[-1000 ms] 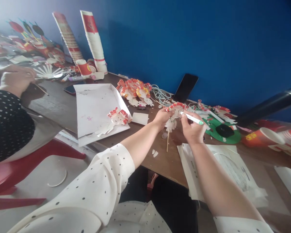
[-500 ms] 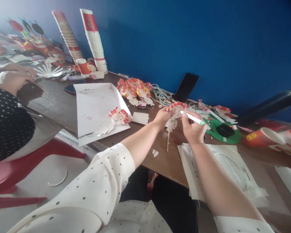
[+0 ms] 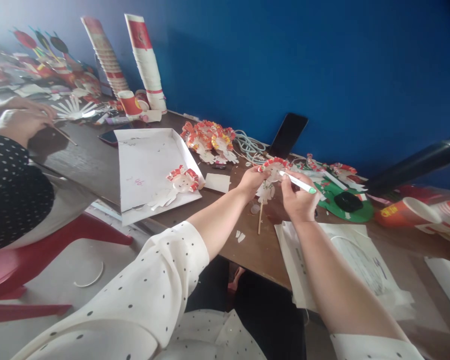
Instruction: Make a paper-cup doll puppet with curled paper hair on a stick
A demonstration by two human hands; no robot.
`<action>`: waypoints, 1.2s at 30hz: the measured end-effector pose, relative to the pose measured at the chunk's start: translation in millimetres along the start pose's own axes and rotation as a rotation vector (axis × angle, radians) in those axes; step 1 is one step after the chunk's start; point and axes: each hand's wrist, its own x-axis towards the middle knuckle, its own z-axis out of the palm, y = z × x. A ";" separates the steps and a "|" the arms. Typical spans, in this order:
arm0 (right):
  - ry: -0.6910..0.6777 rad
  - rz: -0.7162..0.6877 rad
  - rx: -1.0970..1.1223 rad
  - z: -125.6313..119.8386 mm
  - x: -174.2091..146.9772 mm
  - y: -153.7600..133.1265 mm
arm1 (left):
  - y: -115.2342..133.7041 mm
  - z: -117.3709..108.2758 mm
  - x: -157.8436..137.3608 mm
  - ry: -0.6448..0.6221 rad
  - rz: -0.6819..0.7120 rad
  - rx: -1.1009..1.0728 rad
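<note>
My left hand point(image 3: 253, 181) is closed on the edge of a paper-cup figure point(image 3: 273, 171), which has a round white face, a curled red-and-white fringe and a white leafy piece below on a wooden stick point(image 3: 260, 220). In my right hand point(image 3: 300, 197) is a white marker pen point(image 3: 299, 182) with a green end, its tip at the right side of the face. Whether the tip touches the paper I cannot tell. Another such figure point(image 3: 183, 180) lies on a white box lid point(image 3: 135, 175) to the left.
More finished-looking paper figures point(image 3: 208, 137) are heaped by the wall beside a coiled cable point(image 3: 249, 145) and a leaning phone point(image 3: 288, 134). A green disc point(image 3: 350, 212), paper cups point(image 3: 408, 212) and a paper stack point(image 3: 345, 250) lie right. At left are tall cup stacks point(image 3: 146, 65) and another person's hands point(image 3: 20, 120).
Almost nothing differs. My hands, the figure and the marker pen stay in place; the other person's hands at the left have shifted very slightly.
</note>
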 end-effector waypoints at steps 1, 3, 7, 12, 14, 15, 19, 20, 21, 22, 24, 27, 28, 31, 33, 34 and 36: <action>-0.002 -0.007 0.008 0.0 0.0 -0.5 | 0.5 0.1 -0.7 0.003 0.001 0.004; -0.005 -0.027 0.019 -0.2 0.0 -1.9 | 1.5 0.5 -2.2 0.008 0.006 0.016; -0.008 -0.051 0.024 -0.8 -0.5 -5.6 | 2.3 1.0 -3.5 0.013 0.027 0.028; -0.023 -0.047 0.028 -1.0 -0.5 -9.3 | -0.2 0.2 -0.7 0.003 0.016 0.030; -0.032 -0.047 0.028 -0.8 -0.5 -10.5 | -1.5 -0.2 0.5 -0.004 0.015 0.022; -0.036 -0.047 0.024 -0.7 -0.4 -11.0 | -2.0 -0.5 1.0 -0.008 0.015 0.022; -0.033 -0.075 0.017 0.2 0.0 -11.4 | -3.0 -1.2 2.1 -0.013 0.014 0.031; -0.030 -0.084 0.019 0.5 0.1 -11.1 | -3.1 -1.3 2.2 -0.013 0.015 0.033; -0.026 -0.090 0.021 0.8 0.1 -10.8 | -3.1 -1.3 2.2 -0.012 0.015 0.034; -0.025 -0.092 0.021 1.1 0.1 -10.4 | -3.0 -1.2 2.2 -0.011 0.014 0.036; -0.028 -0.086 0.015 1.6 -0.1 -9.7 | -2.8 -0.9 2.0 -0.008 0.013 0.039; -0.033 -0.080 0.012 2.2 -0.6 -9.2 | -2.0 -0.1 0.9 0.001 0.014 0.042; -0.034 -0.081 0.014 2.4 -0.7 -9.1 | -1.6 0.2 0.5 0.003 0.016 0.042; -0.036 -0.084 0.020 2.8 -0.9 -8.7 | -0.5 1.0 -0.9 -0.003 0.023 0.038; -0.042 -0.083 0.025 3.0 -1.0 -8.4 | -0.2 1.3 -1.3 -0.002 0.033 0.035; -0.045 -0.079 0.025 3.2 -1.1 -8.3 | -0.2 1.3 -1.3 0.000 0.037 0.037; -0.053 -0.064 0.017 3.4 -1.1 -8.1 | -0.8 1.1 -0.5 0.002 0.039 0.048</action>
